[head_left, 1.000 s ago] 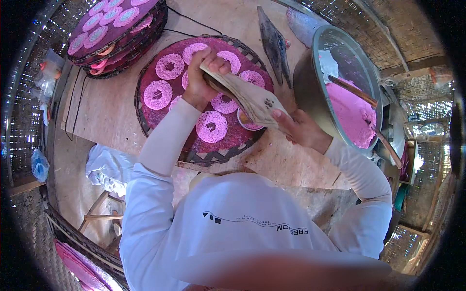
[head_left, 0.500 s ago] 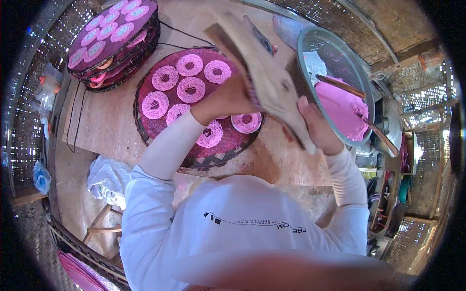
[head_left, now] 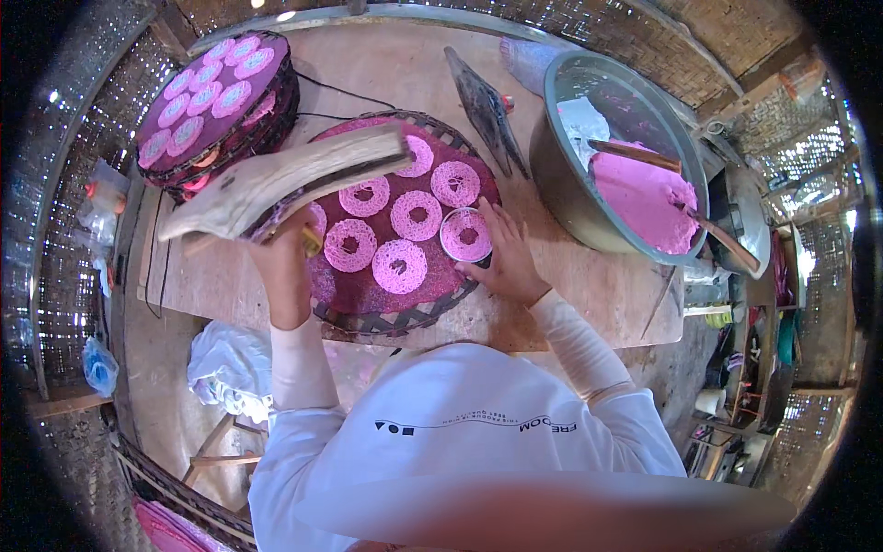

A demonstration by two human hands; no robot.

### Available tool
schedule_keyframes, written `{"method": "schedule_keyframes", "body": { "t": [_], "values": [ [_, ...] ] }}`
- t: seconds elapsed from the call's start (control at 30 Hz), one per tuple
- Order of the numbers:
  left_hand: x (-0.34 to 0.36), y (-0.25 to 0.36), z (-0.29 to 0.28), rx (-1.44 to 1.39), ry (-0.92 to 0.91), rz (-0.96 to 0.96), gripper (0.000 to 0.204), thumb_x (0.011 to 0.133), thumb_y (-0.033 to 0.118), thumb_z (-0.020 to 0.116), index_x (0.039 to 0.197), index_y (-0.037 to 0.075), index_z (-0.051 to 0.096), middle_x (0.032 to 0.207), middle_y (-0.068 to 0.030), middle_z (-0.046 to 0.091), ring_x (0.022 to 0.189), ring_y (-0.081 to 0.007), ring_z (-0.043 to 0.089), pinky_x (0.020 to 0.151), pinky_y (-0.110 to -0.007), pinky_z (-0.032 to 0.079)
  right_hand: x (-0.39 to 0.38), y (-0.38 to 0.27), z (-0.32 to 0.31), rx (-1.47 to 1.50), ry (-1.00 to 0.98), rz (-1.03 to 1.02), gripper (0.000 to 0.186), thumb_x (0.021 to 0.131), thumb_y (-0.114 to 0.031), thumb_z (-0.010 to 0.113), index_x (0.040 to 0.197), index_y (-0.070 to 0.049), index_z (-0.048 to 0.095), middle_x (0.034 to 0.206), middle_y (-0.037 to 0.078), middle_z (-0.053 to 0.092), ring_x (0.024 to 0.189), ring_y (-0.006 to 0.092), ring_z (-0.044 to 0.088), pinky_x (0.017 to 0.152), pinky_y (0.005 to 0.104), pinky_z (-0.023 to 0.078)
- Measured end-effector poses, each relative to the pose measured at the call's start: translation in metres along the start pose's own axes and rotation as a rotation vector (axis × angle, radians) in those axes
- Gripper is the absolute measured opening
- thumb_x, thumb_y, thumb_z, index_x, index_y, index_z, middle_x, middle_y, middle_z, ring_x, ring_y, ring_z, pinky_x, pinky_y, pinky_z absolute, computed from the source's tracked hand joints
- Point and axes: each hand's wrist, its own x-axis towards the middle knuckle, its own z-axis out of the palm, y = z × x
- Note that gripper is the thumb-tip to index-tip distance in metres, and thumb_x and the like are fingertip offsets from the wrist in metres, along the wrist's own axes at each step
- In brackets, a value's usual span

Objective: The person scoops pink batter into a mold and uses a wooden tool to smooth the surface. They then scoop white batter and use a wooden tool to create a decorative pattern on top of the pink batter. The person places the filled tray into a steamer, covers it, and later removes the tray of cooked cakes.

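Note:
My left hand (head_left: 287, 241) is closed round the underside of a long pale wooden block (head_left: 303, 175), which is raised over the left part of a round woven tray (head_left: 405, 322). Pink lacy rings (head_left: 416, 216) lie on the tray's dark pink sheet; the block hides some of them. At the tray's right edge, my right hand (head_left: 511, 265) grips a thin ring mould (head_left: 445, 247), thumb below and fingers on its right side. Inside the mould sits one more pink lacy ring (head_left: 467, 237).
To the right stands a large grey-green basin (head_left: 570, 198) of pink dough (head_left: 644, 198) with wooden-handled tools in it. A dark pointed object (head_left: 483, 106) lies beyond the tray. Several stacked trays (head_left: 276, 101) with pink-and-white rings are at the far left, near a black cord (head_left: 331, 86).
Both hands were at the wooden block. My right hand has let go of it and come down to the ring mould, while my left hand has carried the block leftward.

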Motion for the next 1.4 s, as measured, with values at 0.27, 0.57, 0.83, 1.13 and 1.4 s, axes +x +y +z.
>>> {"method": "schedule_keyframes", "body": {
  "t": [0.27,0.57,0.83,1.13,1.4],
  "values": [
    [0.001,-0.005,-0.020,0.004,-0.007,-0.084,0.018,0.071,0.001,0.063,0.087,0.001,0.056,0.072,-0.0055,0.058,0.059,-0.0129,0.055,0.050,-0.024,0.043,0.003,-0.001,-0.006,-0.035,-0.049,0.049,0.100,0.066,-0.040,0.071,0.140,-0.010,0.011,0.134,0.017,0.035,0.127,0.0321,0.028,0.102,0.0595,0.011],
    [0.004,-0.004,-0.034,0.045,-0.097,-0.124,0.026,0.068,-0.006,0.061,0.093,0.000,0.056,0.081,-0.0078,0.059,0.062,-0.0143,0.056,0.053,-0.025,0.045,-0.038,0.027,-0.035,0.814,0.365,0.177,0.100,0.062,-0.023,0.078,0.139,-0.006,0.016,0.127,0.020,0.041,0.123,0.0317,0.036,0.094,0.0437,0.035],
    [-0.023,-0.056,-0.028,0.426,-0.523,0.231,0.053,0.064,0.010,0.076,0.109,0.000,0.050,0.104,-0.0107,0.056,0.097,-0.0214,0.055,0.086,-0.035,0.043,-0.123,0.059,-0.034,-0.166,0.338,0.228,0.081,0.067,-0.021,0.075,0.132,-0.002,0.030,0.117,0.022,0.050,0.107,0.0361,0.050,0.092,0.0388,0.039],
    [-0.039,-0.089,-0.089,0.810,-0.425,0.369,0.046,0.076,0.025,0.066,0.116,0.006,0.051,0.108,-0.0108,0.058,0.098,-0.0261,0.054,0.088,-0.038,0.042,-0.038,0.007,-0.049,0.404,0.205,0.040,0.039,0.086,-0.009,0.055,0.121,0.004,0.046,0.115,0.018,0.055,0.106,0.0208,0.053,0.091,0.0314,0.040],
    [-0.028,0.018,-0.124,0.470,0.250,-0.026,0.024,0.069,0.002,0.063,0.092,0.001,0.056,0.070,-0.0025,0.054,0.053,-0.0092,0.049,0.046,-0.023,0.040,0.056,0.049,-0.019,0.412,0.346,0.106,0.054,0.086,-0.020,0.053,0.129,0.006,0.032,0.125,0.025,0.043,0.119,0.0352,0.039,0.101,0.0365,0.030]
  ]
}}
